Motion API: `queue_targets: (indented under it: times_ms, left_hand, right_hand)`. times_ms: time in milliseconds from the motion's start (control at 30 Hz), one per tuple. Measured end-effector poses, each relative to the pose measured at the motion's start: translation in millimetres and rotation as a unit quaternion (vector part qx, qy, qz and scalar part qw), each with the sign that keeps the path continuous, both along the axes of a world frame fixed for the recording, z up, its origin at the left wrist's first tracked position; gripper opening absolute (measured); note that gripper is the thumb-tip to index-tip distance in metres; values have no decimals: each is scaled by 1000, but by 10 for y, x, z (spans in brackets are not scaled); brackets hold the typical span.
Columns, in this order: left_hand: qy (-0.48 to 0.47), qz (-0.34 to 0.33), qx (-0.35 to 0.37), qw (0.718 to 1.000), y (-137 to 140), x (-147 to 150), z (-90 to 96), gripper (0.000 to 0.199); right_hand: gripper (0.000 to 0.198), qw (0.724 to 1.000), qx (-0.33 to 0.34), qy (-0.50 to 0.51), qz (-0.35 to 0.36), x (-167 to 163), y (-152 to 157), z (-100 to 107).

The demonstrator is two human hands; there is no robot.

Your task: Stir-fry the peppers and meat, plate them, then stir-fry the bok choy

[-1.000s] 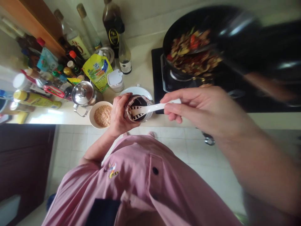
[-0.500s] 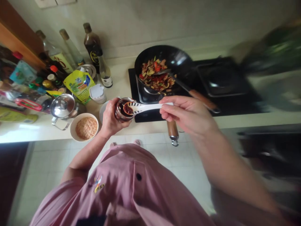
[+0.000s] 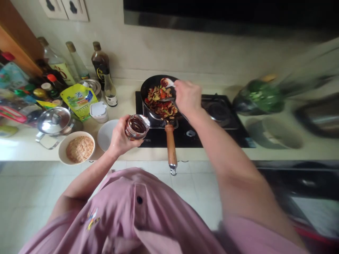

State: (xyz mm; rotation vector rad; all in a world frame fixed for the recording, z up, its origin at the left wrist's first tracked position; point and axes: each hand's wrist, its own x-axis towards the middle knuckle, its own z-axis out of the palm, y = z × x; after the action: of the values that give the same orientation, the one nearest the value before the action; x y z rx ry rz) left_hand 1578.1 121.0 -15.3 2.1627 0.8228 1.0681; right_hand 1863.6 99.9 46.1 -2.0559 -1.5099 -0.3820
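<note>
the left hand (image 3: 119, 138) clamps its fingers around a clear glass jar (image 3: 135, 135) of dark sauce (image 3: 137, 124), left of a round black wok (image 3: 147, 84) over which the right hand (image 3: 188, 97) grips a white, sauce-smeared spoon (image 3: 169, 83) in its fingers.

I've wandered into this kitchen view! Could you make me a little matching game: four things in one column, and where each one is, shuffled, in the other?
Things:
1. open jar
2. white spoon
3. wok
4. yellow pouch

Places:
A. on the stove
B. gripped by the right hand
C. on the counter, near the bottles
D. gripped by the left hand

Right pairs: 1-D, 2-B, 3-A, 4-C.
</note>
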Motion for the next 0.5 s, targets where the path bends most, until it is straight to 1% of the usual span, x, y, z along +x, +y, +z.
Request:
queue_targets:
  times_ms: [33, 67, 100, 200, 367, 433, 500]
  left_hand:
    - [2, 8, 1, 1000, -18, -15, 3, 80]
    - [2, 17, 0, 1000, -33, -30, 8, 79]
    - [2, 24, -1, 1000, -44, -43, 14, 79]
    - [-3, 43, -6, 999, -57, -72, 27, 78]
    - [-4, 48, 1, 999, -35, -61, -5, 80]
    - [-4, 46, 7, 999, -22, -39, -28, 81]
    - [-3, 45, 22, 999, -8, -8, -47, 81]
  right_hand:
    - [31, 998, -39, -58, 5, 14, 53, -22]
    - [35, 993, -65, -95, 6, 26, 91, -40]
    - [38, 990, -78, -116, 6, 37, 116, -53]
    - [43, 986, -85, -141, 3, 77, 148, -73]
    - [44, 981, -129, -140, 35, 93, 180, -117]
    - [44, 984, -121, -126, 36, 93, 200, -150]
    - [41, 990, -105, -83, 37, 116, 224, -193]
